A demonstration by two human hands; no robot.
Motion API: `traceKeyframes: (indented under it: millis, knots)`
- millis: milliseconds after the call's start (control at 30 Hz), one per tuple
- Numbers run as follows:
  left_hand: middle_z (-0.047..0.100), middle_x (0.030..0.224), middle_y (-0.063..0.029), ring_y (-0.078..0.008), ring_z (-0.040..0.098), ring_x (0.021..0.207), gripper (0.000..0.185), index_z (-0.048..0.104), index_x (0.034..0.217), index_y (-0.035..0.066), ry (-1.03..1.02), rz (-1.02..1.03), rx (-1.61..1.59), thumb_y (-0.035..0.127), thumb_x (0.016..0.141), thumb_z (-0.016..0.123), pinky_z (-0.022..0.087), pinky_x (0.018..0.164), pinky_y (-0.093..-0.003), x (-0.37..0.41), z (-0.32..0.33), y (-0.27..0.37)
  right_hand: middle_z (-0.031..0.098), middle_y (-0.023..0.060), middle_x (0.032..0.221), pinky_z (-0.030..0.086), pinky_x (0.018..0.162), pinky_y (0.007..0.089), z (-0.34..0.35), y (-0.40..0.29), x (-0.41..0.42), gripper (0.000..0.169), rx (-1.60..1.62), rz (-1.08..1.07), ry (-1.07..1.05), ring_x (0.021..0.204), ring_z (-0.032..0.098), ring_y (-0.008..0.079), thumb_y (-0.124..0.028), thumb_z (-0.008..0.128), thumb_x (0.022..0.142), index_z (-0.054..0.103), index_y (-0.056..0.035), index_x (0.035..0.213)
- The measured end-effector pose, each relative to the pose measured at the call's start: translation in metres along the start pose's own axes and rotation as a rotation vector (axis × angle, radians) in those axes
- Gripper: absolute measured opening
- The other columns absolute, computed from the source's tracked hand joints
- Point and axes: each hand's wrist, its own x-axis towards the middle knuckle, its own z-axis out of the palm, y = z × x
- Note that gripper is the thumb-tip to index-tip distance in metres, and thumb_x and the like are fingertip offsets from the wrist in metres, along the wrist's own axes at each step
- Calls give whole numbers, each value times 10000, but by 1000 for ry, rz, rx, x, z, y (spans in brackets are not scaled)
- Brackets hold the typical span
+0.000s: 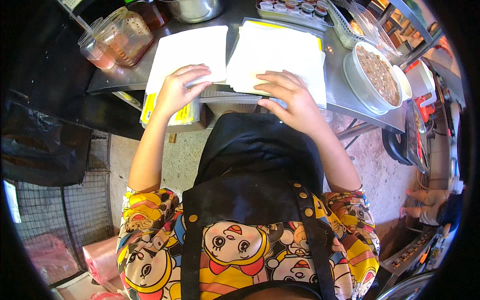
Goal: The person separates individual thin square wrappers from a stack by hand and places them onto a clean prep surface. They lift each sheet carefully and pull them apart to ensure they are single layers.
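Note:
Two stacks of thin white sheets lie side by side before me on a stainless steel table (337, 90). On the lower right edge of the left stack (191, 45) rests my left hand (183, 86), fingers bent and a little apart from the thumb. My right hand (287, 95) lies over the front part of the right stack (277, 52), its fingers spread and its thumb at the front edge. Under the right stack shows a clear and yellow plastic wrapper. Whether a fingertip pinches a sheet is hard to tell.
Glass jars (125, 37) stand at the left back, beside a metal bowl (195, 9). A metal tray (292, 18) of small lidded cups is at the back. On the right a white bowl (377, 75) holds a chopped brown mixture. A person (431, 210) is at the far right.

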Motion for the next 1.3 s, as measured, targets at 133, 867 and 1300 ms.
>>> traceKeyframes:
  millis: [133,867,1300]
  knots:
    - [683,1027,-117,-238,637,1021,189,698,934,17,34,17,-23,95,765,729,491,894,-337,-2,2,1,600,68,1181,369,1010,425,21,-3,3,274,-95,-32,40,1141,534,248,-281,658,826,673,-92,1024]
    - [689,896,-81,-174,668,788,113,701,896,21,176,-319,-274,94,812,682,510,706,-248,-1,16,-14,566,71,1213,378,991,410,52,-9,21,413,-73,17,44,1145,508,260,-275,685,782,612,-110,1154]
    - [662,864,-67,-235,654,812,132,685,851,58,83,96,104,143,755,719,517,741,-311,6,6,8,584,82,1182,410,945,406,63,6,38,359,-96,-32,56,1102,524,272,-275,669,812,650,-122,1135]
